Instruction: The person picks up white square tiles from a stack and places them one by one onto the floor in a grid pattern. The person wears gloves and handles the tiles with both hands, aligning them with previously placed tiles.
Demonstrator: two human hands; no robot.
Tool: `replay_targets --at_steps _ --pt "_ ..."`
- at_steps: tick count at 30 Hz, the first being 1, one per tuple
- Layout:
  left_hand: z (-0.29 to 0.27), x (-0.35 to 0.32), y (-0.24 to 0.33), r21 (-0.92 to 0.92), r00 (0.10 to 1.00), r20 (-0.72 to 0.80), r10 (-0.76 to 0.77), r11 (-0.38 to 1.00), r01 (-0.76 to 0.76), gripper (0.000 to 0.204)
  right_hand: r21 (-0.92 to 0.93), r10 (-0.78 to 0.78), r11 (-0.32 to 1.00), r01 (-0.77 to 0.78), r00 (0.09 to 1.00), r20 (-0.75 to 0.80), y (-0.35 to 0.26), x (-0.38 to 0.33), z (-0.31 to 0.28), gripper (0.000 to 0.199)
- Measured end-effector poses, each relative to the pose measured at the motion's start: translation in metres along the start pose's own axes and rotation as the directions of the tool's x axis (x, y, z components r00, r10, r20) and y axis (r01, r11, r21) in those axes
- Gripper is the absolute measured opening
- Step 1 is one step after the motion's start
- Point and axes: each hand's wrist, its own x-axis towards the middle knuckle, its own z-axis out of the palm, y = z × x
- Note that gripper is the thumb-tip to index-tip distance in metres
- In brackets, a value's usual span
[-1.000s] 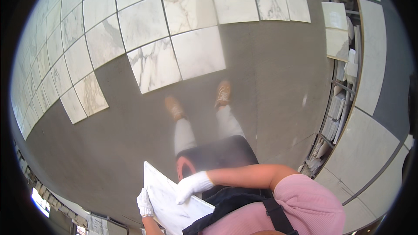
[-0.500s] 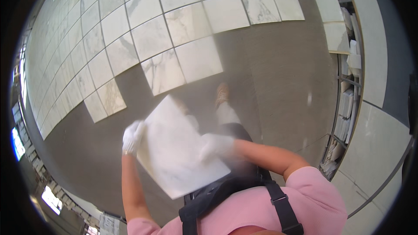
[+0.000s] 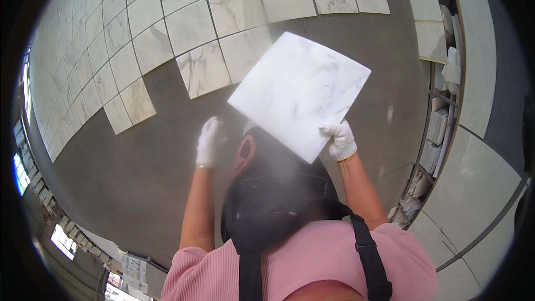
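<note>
A square white marble tile (image 3: 301, 92) with faint grey veins is held up in front of my body, one corner pointing away from me. My right hand (image 3: 340, 139), in a white knit glove, grips its near right edge, thumb on the upper face and the other fingers mostly hidden beneath. Apart from the tile, to its left, is my gloved left hand (image 3: 209, 141). It holds nothing; its fingers point forward and are slightly blurred. Beyond, the held tile partly covers a pale laid tile (image 3: 241, 50), beside a grey-veined tile (image 3: 202, 71).
Rows of marble tiles (image 3: 184, 25) with narrow gaps lie on the grey floor (image 3: 161, 161), their near edge stepped. Along the right runs a rack (image 3: 440, 128) filled with upright stone pieces. Beside it are large pale slabs (image 3: 473, 175). A black apron or bag (image 3: 278, 200) hangs at my front.
The tile has swung up, forward and to the right, and has turned. My left hand has let go of it; my right hand has shifted forward and right, still holding it.
</note>
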Motion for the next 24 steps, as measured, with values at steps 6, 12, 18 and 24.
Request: replay_targets --at_steps 6,12,18,24 --pt "0.124 -0.003 0.014 -0.418 0.891 0.438 -0.119 0.851 0.319 0.068 0.062 -0.087 0.994 0.093 0.992 -0.090 -0.018 0.022 -0.051 0.022" --pt "0.169 0.036 0.086 -0.397 0.950 0.271 -0.157 0.880 0.259 0.086 0.110 -0.069 0.992 0.066 0.997 0.028 -0.056 0.035 -0.118 0.047" --pt "0.268 0.087 0.095 0.258 0.877 0.478 0.047 0.947 -0.191 0.048 0.121 0.192 0.967 -0.225 0.953 0.235 -0.138 0.061 -0.197 0.050" --pt "0.386 0.057 0.015 0.307 0.999 0.051 0.010 0.951 -0.025 0.035 -0.133 0.385 0.922 -0.365 0.904 0.188 -0.214 0.118 -0.271 0.046"
